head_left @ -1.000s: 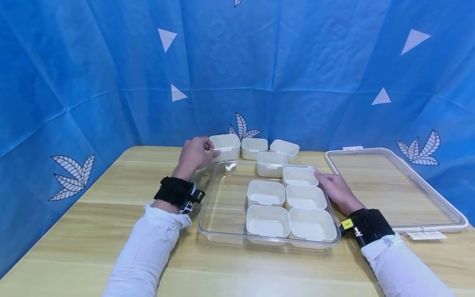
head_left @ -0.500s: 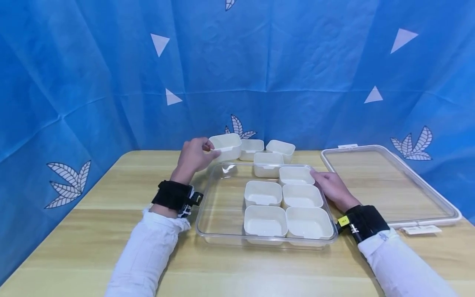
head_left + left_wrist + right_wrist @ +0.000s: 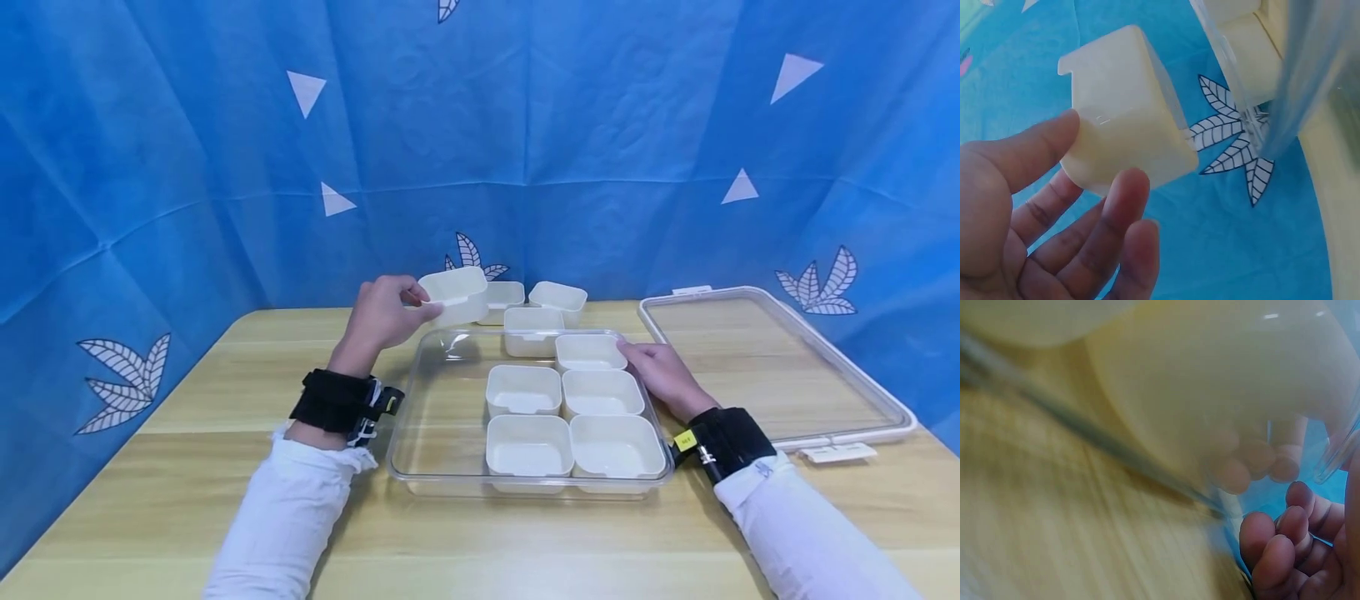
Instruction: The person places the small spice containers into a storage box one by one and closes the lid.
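In the head view my left hand [image 3: 386, 312] pinches a small cream plastic box [image 3: 454, 293] by its left side, thumb in front. The box is raised and slightly tilted, just behind the clear plastic storage bin [image 3: 431, 486]. The left wrist view shows the same box [image 3: 1113, 112] between thumb and fingers, its base facing the camera. My right hand [image 3: 667, 377] grips the bin's right rim near the far corner, the thumb over the edge. Seen by the right wrist camera, its fingers [image 3: 1272, 550] curl against the outside of the clear wall.
Several cream boxes [image 3: 528, 446] fill the bin's right side; bare bin floor [image 3: 442, 408] shows at left. Three more stand at the back: one [image 3: 504, 298], another [image 3: 558, 298], and a third [image 3: 533, 333] by the bin's far rim. A clear white-edged lid [image 3: 780, 367] lies right.
My left hand has lifted the cream box off the table and tilted it slightly. My right hand keeps its grip on the bin rim. The head view has shifted a little.
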`<move>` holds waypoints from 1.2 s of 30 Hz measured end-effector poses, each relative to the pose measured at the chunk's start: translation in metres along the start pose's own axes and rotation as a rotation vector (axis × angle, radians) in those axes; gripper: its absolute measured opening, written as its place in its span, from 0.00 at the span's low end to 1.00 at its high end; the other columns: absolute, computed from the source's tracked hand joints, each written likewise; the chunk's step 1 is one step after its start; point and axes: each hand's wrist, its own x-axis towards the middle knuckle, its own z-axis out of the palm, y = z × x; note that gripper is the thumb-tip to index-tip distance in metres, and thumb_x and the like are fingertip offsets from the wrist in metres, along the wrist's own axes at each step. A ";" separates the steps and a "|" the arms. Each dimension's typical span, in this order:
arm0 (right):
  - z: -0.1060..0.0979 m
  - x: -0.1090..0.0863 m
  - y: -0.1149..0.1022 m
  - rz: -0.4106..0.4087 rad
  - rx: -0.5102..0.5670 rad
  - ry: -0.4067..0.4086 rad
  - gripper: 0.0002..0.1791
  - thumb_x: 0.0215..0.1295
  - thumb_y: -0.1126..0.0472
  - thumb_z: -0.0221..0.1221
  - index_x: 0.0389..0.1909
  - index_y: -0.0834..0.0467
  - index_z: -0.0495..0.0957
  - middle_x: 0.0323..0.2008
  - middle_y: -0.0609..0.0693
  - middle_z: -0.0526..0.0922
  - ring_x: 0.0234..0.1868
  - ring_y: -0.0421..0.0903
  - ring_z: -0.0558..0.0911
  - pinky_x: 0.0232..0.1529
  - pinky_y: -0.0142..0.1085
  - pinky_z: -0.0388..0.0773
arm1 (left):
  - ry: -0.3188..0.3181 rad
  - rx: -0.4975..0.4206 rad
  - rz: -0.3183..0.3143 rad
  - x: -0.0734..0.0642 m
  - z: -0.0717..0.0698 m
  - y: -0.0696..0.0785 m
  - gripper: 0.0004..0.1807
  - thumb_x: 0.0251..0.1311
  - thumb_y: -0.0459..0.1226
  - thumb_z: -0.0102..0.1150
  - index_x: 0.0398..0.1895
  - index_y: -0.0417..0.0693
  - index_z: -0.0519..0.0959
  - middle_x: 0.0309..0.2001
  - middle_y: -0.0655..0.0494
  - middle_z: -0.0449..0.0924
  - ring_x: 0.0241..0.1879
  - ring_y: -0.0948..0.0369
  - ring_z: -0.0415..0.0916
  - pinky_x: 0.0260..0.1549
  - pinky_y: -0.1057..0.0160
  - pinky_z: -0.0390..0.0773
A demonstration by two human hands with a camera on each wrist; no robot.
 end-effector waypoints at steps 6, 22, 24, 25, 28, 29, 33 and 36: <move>0.000 -0.001 0.000 0.000 0.009 -0.003 0.34 0.74 0.39 0.45 0.45 0.70 0.79 0.32 0.51 0.79 0.34 0.44 0.77 0.36 0.32 0.76 | 0.020 0.012 0.017 -0.003 -0.001 0.008 0.16 0.60 0.48 0.66 0.39 0.44 0.82 0.46 0.46 0.82 0.51 0.48 0.73 0.45 0.48 0.76; -0.001 0.001 0.000 0.012 -0.003 0.001 0.35 0.72 0.37 0.46 0.42 0.69 0.79 0.32 0.52 0.80 0.34 0.45 0.78 0.36 0.33 0.76 | 0.012 0.012 0.072 -0.015 -0.001 0.027 0.15 0.59 0.49 0.66 0.37 0.47 0.83 0.43 0.49 0.83 0.50 0.50 0.74 0.43 0.50 0.76; -0.001 0.000 0.000 0.013 -0.010 0.002 0.35 0.72 0.37 0.46 0.43 0.68 0.79 0.33 0.52 0.80 0.34 0.45 0.78 0.36 0.33 0.76 | 0.000 0.009 0.077 -0.017 0.001 0.030 0.14 0.59 0.49 0.67 0.36 0.47 0.83 0.42 0.50 0.83 0.48 0.51 0.74 0.41 0.51 0.76; -0.001 0.000 0.000 0.013 -0.014 0.003 0.35 0.72 0.37 0.46 0.44 0.69 0.79 0.33 0.52 0.80 0.34 0.45 0.78 0.36 0.33 0.76 | -0.009 0.007 0.082 -0.018 0.003 0.032 0.14 0.59 0.48 0.67 0.36 0.48 0.83 0.41 0.50 0.83 0.47 0.51 0.75 0.41 0.52 0.77; -0.002 -0.003 0.000 0.016 -0.033 0.005 0.36 0.72 0.37 0.45 0.47 0.69 0.79 0.35 0.53 0.80 0.35 0.45 0.78 0.37 0.33 0.76 | -0.031 0.003 0.096 -0.020 0.007 0.036 0.13 0.58 0.49 0.67 0.34 0.48 0.83 0.39 0.52 0.83 0.44 0.53 0.76 0.40 0.54 0.77; -0.002 -0.003 0.000 0.017 -0.039 0.007 0.37 0.72 0.36 0.45 0.47 0.69 0.79 0.36 0.54 0.80 0.35 0.45 0.78 0.38 0.33 0.76 | -0.035 0.003 0.102 -0.021 0.008 0.038 0.13 0.58 0.48 0.67 0.33 0.48 0.83 0.38 0.52 0.83 0.43 0.53 0.76 0.39 0.54 0.77; -0.002 -0.003 -0.001 0.014 -0.047 0.001 0.37 0.72 0.35 0.44 0.45 0.68 0.79 0.36 0.54 0.79 0.36 0.46 0.77 0.38 0.34 0.75 | -0.035 0.013 0.114 -0.024 0.010 0.042 0.13 0.57 0.48 0.68 0.30 0.49 0.84 0.36 0.54 0.82 0.41 0.54 0.76 0.38 0.55 0.76; -0.001 -0.001 -0.002 0.013 -0.055 0.000 0.37 0.72 0.35 0.43 0.43 0.68 0.79 0.35 0.54 0.79 0.36 0.47 0.76 0.38 0.34 0.75 | -0.038 0.018 0.117 -0.026 0.010 0.045 0.13 0.57 0.48 0.68 0.28 0.48 0.84 0.35 0.54 0.82 0.41 0.54 0.76 0.37 0.56 0.76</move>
